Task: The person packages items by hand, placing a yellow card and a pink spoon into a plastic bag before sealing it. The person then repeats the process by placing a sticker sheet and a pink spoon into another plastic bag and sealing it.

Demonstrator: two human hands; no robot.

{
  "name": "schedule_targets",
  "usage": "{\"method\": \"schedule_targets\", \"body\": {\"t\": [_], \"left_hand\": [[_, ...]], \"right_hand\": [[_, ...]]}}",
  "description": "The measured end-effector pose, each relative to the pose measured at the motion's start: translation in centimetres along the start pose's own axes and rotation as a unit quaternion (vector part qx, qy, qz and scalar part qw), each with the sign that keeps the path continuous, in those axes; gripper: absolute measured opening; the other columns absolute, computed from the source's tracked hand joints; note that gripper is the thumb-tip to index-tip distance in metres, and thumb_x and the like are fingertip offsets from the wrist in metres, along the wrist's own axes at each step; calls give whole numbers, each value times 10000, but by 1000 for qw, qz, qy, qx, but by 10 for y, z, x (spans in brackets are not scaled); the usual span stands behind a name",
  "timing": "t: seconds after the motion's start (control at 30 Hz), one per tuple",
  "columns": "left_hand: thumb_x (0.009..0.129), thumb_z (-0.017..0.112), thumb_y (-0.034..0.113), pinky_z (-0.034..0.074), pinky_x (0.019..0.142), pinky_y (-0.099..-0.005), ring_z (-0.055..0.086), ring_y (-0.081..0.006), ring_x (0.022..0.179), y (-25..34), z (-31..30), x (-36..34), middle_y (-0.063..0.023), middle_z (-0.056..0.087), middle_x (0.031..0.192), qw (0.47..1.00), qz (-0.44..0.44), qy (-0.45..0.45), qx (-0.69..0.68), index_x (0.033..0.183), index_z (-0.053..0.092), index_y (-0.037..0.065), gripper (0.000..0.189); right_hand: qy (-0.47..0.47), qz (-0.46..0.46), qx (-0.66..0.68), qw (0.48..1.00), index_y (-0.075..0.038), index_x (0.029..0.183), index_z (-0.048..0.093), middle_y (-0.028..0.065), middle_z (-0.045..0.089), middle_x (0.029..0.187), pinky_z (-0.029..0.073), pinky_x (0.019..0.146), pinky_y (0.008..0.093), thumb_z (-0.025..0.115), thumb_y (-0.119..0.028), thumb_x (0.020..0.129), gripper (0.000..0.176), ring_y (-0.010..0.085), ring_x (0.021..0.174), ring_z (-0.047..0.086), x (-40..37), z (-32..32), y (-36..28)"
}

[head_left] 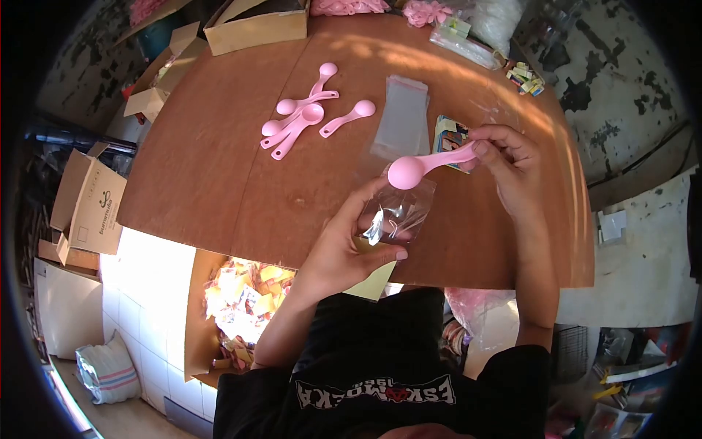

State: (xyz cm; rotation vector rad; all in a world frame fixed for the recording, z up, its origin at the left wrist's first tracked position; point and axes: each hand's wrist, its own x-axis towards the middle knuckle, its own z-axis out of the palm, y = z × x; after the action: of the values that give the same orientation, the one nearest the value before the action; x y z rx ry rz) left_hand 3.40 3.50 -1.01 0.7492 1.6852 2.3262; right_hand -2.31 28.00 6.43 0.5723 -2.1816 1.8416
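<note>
A pink measuring spoon is pinched by its handle end in my right hand, its round bowl pointing left. Just below that bowl, a small clear plastic bag is held between the thumb and fingers of my left hand. A pale yellow card hangs at the bag's lower end, partly hidden by the left thumb. Behind the hands lie a stack of flat clear bags and a pile of printed cards, partly covered by my right hand. Several more pink spoons are grouped on the table.
The brown wooden table curves around in front of me. An open cardboard box and pink pieces sit at its far edge. Below the near edge stands a box of packed yellow-and-red packets. Another carton is at left.
</note>
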Motion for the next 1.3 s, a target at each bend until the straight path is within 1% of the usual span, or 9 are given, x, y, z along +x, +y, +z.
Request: {"method": "schedule_targets", "body": {"t": [0.1,0.53,0.6,0.73,0.93,1.0,1.1,1.2,1.3], "left_hand": [[733,717,-146,521,901,-289,561,-179,1140,1,-1,2,-117,446,1374,1000,-1,0,11,1440,280,25,849],[746,685,-165,562,872,-313,595,-229,1104,-1,-1,5,-151,374,1432,997,-28,12,73,1490,192,62,921],[748,739,-72,549,854,-326,620,-225,1107,0,1,3,-159,525,1313,995,-43,43,79,1488,199,58,925],[758,736,-60,542,857,-315,626,-203,1085,1,4,4,-163,568,1255,993,-52,47,91,1494,180,45,929],[822,725,27,528,865,-292,610,-136,1019,-9,3,6,-89,660,1069,992,21,16,126,1386,385,-25,661],[910,635,67,521,871,-265,618,-144,987,-1,3,7,-98,635,1115,994,-19,-6,103,1264,494,-31,394],[950,588,107,530,826,-260,625,-133,964,6,10,9,-93,664,1045,996,-76,36,-8,1225,524,-44,321],[958,569,97,552,787,-262,640,-131,923,2,8,11,-106,663,1056,998,-36,30,48,1206,535,-53,291],[957,571,96,556,785,-265,664,-158,898,9,15,15,-130,662,1070,996,-78,42,18,1227,530,-60,315]], "right_hand": [[-37,21,-41,998,36,1029,660,89,685,863,528,638,228,647,-68,898,168,117,708,657,-1,-6,-2],[-56,61,-73,994,31,1003,662,68,670,831,498,601,209,645,-66,899,143,93,671,632,-1,0,-26],[-59,69,-83,992,32,1005,661,68,669,831,497,595,209,644,-64,898,145,92,666,630,-1,-2,-25],[-77,68,-67,992,42,1014,659,73,671,839,498,604,209,640,-51,895,152,89,667,623,-1,-6,-23],[-102,54,-44,992,48,1024,655,71,670,854,503,624,212,632,-27,893,152,84,681,615,1,-1,-25],[-110,54,-49,991,48,1025,654,70,670,856,503,626,213,629,-21,893,151,84,684,613,2,-1,-25],[-127,60,-35,989,47,1045,635,71,671,860,503,628,211,635,-27,890,171,83,683,611,5,-3,-26],[-131,58,-21,989,40,1025,605,78,674,837,504,628,210,654,-29,877,170,84,677,612,6,-1,-33],[-120,38,-41,991,31,995,572,86,675,803,508,621,210,673,-16,857,178,91,683,632,2,10,-42]]}}
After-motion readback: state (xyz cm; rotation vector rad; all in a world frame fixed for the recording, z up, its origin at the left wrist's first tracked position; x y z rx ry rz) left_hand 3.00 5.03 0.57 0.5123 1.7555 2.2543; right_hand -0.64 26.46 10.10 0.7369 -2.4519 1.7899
